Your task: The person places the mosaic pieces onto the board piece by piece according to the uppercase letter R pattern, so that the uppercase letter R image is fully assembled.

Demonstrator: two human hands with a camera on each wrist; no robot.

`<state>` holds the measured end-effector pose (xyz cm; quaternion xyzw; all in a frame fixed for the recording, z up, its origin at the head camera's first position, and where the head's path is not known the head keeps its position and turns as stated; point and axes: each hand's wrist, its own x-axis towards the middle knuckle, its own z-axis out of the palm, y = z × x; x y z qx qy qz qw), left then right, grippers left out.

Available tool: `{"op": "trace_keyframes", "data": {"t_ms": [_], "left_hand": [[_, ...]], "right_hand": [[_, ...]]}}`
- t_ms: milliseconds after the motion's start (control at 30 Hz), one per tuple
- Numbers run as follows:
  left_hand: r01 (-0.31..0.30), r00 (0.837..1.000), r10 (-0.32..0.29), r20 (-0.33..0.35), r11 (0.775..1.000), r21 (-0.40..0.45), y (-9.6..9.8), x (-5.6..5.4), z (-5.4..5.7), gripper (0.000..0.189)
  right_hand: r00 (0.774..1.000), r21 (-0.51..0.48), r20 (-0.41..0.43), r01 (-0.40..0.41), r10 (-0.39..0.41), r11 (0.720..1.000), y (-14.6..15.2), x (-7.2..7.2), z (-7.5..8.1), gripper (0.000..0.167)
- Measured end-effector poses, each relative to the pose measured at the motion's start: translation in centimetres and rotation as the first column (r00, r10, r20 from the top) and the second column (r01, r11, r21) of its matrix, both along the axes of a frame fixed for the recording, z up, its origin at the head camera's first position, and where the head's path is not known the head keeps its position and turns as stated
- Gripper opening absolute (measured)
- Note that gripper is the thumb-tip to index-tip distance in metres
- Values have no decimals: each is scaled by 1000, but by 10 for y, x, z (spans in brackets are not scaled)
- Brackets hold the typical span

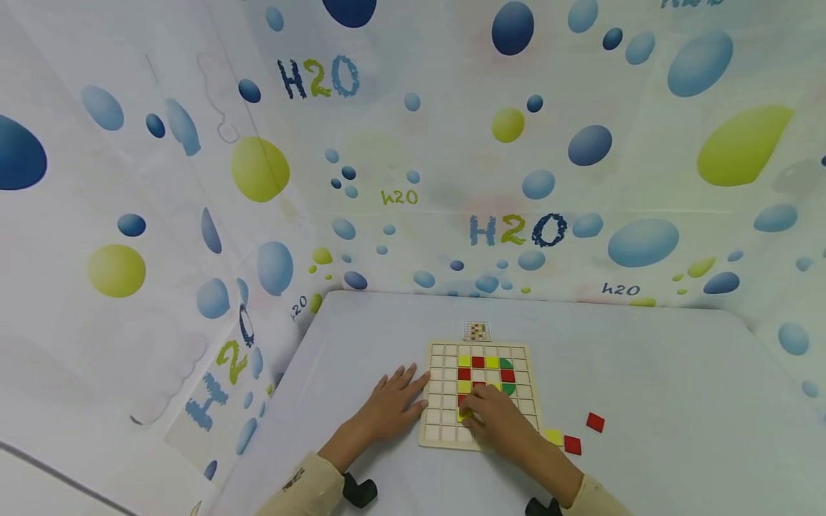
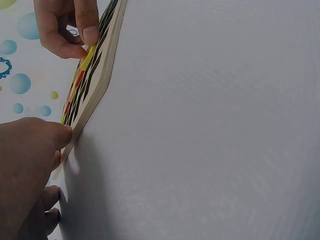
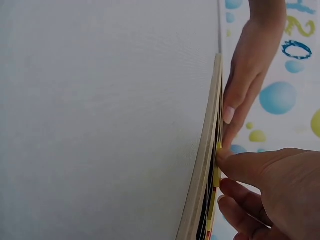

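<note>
A wooden grid board (image 1: 445, 421) lies on the table, with several yellow, red and green tiles set in its cells. My left hand (image 1: 390, 407) lies flat with fingers spread, its fingertips and thumb at the board's left edge. Over the lower middle of the board, my right hand (image 1: 498, 419) pinches a yellow tile (image 1: 462, 416) at the bottom of the left column of tiles. That tile shows as a thin yellow strip (image 3: 219, 150) by the thumb in the right wrist view. The right hand covers some cells behind it.
Right of the board lie a loose yellow tile (image 1: 553, 436) and two red tiles, one nearer the board (image 1: 572, 445). A small card (image 1: 477, 330) printed with a coloured grid pattern sits behind the board. The white table (image 1: 671, 387) meets a bubble-patterned curtain (image 1: 439, 143).
</note>
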<state>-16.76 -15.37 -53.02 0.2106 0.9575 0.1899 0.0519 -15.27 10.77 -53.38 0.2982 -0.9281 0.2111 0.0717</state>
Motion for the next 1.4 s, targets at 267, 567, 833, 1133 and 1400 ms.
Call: {"op": "trace_keyframes", "data": {"t_ms": [267,567,833,1133,1400], "left_hand": [[-4,1000,4,-14,1000,-9,0,-2,-2,59],[-13,1000,12,-24,1000,-23,0,-4,-5,59],[-22,1000,22,-10,1000,-14,1,-3,-5,59],[-15,1000,15,-8,1000,-23,1,-2,-9,59],[-13,1000,13,-9,1000,-20,0,-2,-9,59]], "right_hand": [[1000,11,-5,4,-4,1000,-1,0,1,14],[1000,-4,21,-10,10,1000,0,1,5,13],[985,-60,149,100,-90,993,17,0,5,21],[887,-44,324,360,-328,932,108,1,12,50],[798,94,368,479,-478,873,186,8,8,53]]}}
